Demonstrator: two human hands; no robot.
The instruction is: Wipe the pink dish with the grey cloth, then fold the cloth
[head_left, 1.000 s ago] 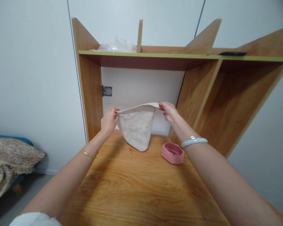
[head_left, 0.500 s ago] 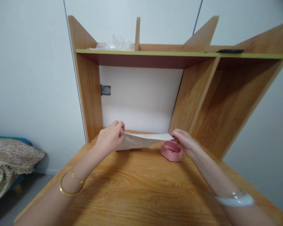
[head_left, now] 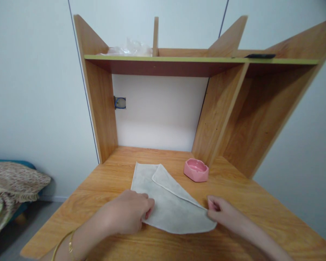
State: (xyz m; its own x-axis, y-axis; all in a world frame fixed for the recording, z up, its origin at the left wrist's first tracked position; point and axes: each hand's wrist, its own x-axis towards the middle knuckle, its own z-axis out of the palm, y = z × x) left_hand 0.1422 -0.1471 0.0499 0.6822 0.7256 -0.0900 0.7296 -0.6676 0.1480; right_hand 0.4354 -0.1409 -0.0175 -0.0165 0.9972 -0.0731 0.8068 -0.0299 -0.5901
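A pale grey cloth lies on the wooden desk, its upper right part folded over into a diagonal flap. My left hand grips the cloth's near left edge, fingers curled closed. At the right corner, my right hand pinches the cloth between thumb and fingers. Behind the cloth, to the right, a pink faceted ashtray stands upright on the desk, apart from both hands.
A wooden shelf unit rises at the back of the desk. Clear plastic bags and a dark flat object rest on its upper shelf. An open wall socket box shows behind. At left lies a patterned blanket.
Both hands have come down and nearer with the cloth. It hung stretched near the back of the desk and now lies on the desktop with one part folded over.
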